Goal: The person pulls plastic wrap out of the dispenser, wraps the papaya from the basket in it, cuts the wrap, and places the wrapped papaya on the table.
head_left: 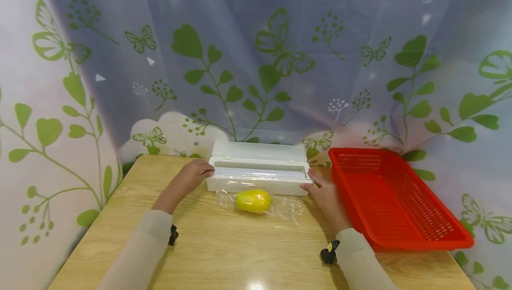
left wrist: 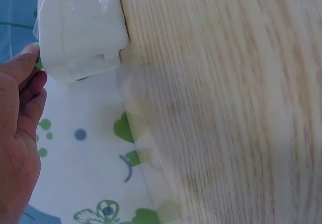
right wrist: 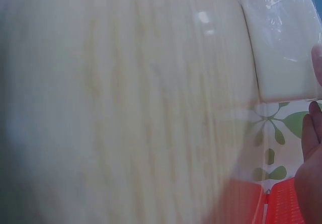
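Note:
A white cling film dispenser box (head_left: 215, 185) stands near the table's back edge, its lid (head_left: 260, 151) tipped back and a pale roll (head_left: 260, 172) inside. Clear cling film (head_left: 286, 205) hangs over the box's front and onto the table. A yellow mango-like fruit (head_left: 254, 201) lies on its side at the film, in front of the box. My left hand (head_left: 192, 174) pinches at the box's upper left corner, seemingly on the film's edge. At the opposite end, my right hand (head_left: 325, 194) grips the box, thumb against its front and fingers by its end wall.
A red plastic basket (head_left: 376, 219) with perforated sides stands at the right, close to my right forearm. Behind the wooden table (head_left: 240, 250) hangs a patterned curtain (head_left: 240, 58) with leaves and butterflies. Each wrist carries a small black camera (head_left: 329, 253).

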Available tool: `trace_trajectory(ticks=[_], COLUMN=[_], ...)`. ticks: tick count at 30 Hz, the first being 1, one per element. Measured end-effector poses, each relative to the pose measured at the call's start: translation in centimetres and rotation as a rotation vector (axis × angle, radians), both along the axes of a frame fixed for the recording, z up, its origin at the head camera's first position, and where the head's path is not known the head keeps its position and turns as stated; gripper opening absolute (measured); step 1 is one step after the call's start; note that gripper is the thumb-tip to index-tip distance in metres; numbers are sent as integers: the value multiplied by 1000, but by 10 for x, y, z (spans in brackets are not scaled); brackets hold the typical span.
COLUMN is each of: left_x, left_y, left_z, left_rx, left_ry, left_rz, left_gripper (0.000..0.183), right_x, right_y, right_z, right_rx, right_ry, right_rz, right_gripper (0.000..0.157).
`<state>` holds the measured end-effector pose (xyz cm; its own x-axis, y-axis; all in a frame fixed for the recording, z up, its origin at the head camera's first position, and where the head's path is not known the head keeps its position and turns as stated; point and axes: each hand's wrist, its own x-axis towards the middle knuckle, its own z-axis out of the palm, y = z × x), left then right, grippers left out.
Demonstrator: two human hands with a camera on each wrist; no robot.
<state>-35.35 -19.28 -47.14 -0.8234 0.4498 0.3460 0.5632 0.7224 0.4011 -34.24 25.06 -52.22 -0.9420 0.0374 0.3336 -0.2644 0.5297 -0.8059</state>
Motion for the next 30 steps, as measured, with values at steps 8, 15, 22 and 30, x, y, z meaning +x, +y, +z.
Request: trace_trajectory(ticks=[8,15,22,30], left_x=[2,4,9,8], left_y=[-3,-4,6,22], left_z=[-5,-5,-2,-7], left_rx=[140,221,236,197], left_ry=[-100,-152,-226,-146], left_rz=[41,72,84,45], left_gripper=[19,23,36,29], right_x=[2,4,5,8], right_y=[0,-1,-2,-5], right_z=[4,7,5,6], right_rx=[45,85,112,134], right_ry=[-46,-46,-49,-67], right_rz=[5,11,-6,6], right_gripper=[68,68,69,72])
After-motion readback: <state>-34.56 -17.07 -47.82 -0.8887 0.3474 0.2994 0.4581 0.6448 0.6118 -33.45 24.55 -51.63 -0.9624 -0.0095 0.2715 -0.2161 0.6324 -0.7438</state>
